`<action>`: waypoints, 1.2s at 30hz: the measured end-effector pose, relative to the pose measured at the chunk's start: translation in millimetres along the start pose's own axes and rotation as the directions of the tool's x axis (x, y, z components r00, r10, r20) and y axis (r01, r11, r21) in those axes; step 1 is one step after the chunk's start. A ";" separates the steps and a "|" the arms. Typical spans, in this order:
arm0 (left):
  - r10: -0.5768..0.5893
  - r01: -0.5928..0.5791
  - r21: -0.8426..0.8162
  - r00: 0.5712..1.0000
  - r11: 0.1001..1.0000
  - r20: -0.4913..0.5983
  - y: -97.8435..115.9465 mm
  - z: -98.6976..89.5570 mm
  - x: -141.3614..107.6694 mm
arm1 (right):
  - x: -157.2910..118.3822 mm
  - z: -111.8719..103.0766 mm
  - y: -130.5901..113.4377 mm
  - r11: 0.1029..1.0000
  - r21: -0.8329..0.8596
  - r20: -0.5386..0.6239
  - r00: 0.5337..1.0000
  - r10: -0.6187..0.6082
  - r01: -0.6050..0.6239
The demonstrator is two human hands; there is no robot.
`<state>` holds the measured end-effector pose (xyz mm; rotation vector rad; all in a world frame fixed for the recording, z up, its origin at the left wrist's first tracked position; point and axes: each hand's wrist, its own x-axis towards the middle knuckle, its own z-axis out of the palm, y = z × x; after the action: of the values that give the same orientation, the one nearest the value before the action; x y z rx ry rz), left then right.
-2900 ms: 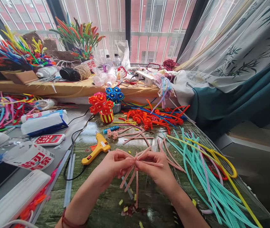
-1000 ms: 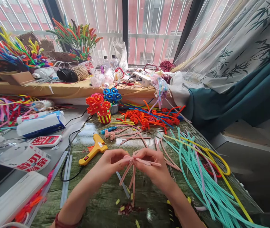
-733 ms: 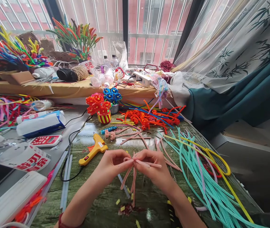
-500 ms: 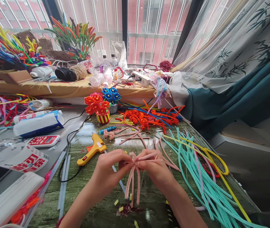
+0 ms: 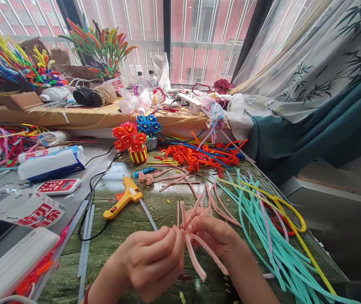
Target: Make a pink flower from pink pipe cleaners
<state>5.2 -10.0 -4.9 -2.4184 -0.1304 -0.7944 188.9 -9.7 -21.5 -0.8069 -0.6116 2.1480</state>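
Note:
A bundle of pink pipe cleaners (image 5: 196,264) is held between both hands above the green table, its ends sticking out up and down. My left hand (image 5: 155,259) pinches at the bundle's middle with fingers curled in. My right hand (image 5: 217,232) grips the same middle from the other side, thumb on top. More pink pipe cleaners (image 5: 223,207) lie just beyond my right hand. To the left of the hands rests a yellow glue gun (image 5: 123,198) with a glue stick (image 5: 149,214) in its back end.
Turquoise pipe cleaners (image 5: 263,236) spread over the right side. Red pipe-cleaner flowers (image 5: 129,137) in a striped pot stand at the back, beside blue ones (image 5: 149,126). An orange-red pile (image 5: 196,156) lies behind. The glue gun's black cord (image 5: 90,198) loops at left, near glue sticks (image 5: 85,249).
The pink bundle has been turned: some ends now point up and two hang to the lower right. My left hand has moved down and nearer, its fingers more curled.

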 end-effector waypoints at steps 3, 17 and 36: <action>-0.123 0.123 -0.026 0.992 0.992 -0.008 1.8 1.8 -0.8 | 0.1 -2.1 -2.1 0.997 -0.029 0.011 0.997 -0.072 0.073; -0.662 0.737 -0.596 0.276 -0.319 0.696 -14.6 15.5 14.0 | 0.4 4.4 0.2 0.731 -0.417 -0.063 0.786 -0.616 0.540; -0.687 0.719 -0.648 0.604 0.251 0.404 -5.2 17.3 5.1 | 9.5 1.1 3.7 0.913 -0.104 -0.082 0.912 -0.403 0.394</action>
<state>16.9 3.5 -10.6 -3.1962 -1.2500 -1.4287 181.4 -4.7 -26.4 -0.7560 -0.7484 1.7074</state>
